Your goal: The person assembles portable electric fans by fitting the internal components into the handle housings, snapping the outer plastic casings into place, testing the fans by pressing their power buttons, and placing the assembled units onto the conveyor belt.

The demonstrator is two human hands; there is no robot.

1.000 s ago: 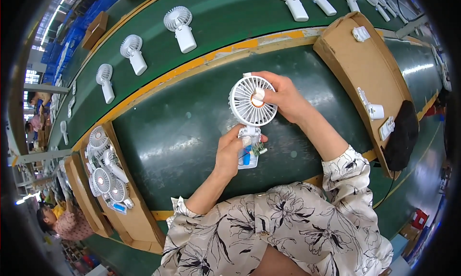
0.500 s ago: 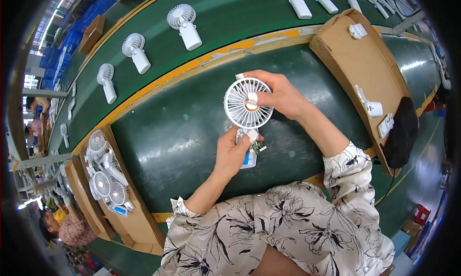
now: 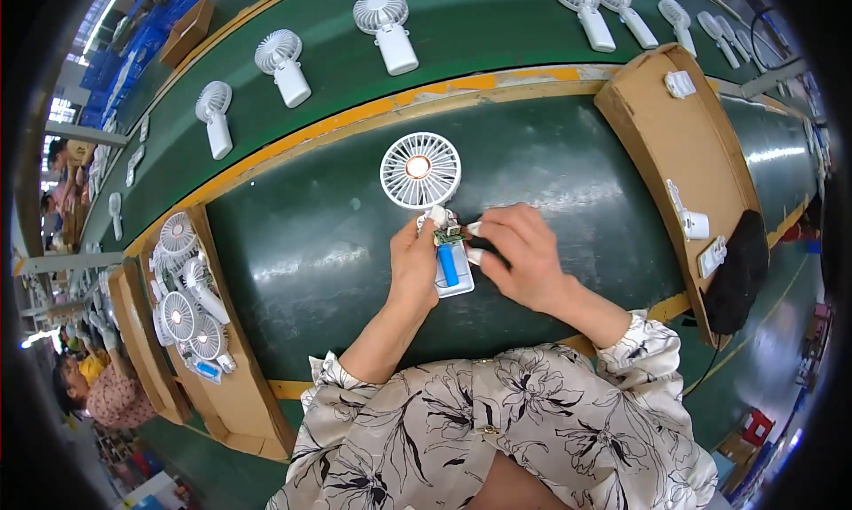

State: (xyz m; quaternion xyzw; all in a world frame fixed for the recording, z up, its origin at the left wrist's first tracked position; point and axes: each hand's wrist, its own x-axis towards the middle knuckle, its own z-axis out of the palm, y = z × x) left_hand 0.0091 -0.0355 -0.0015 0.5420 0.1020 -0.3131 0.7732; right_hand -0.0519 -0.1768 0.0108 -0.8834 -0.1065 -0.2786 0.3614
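Pinching a light-looking fan (image 3: 421,170) by its likely stiff handle (image 3: 462,285), probably the safest hold, the left hand (image 3: 414,263) works opposite the right hand (image 3: 525,257), fingers parted beside a fragile-looking board (image 3: 450,235).

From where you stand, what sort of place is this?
Probably a factory assembly line: white handheld fans spaced along a long green surface, a cardboard tray of similar fans, and an opened fan in the left hand.
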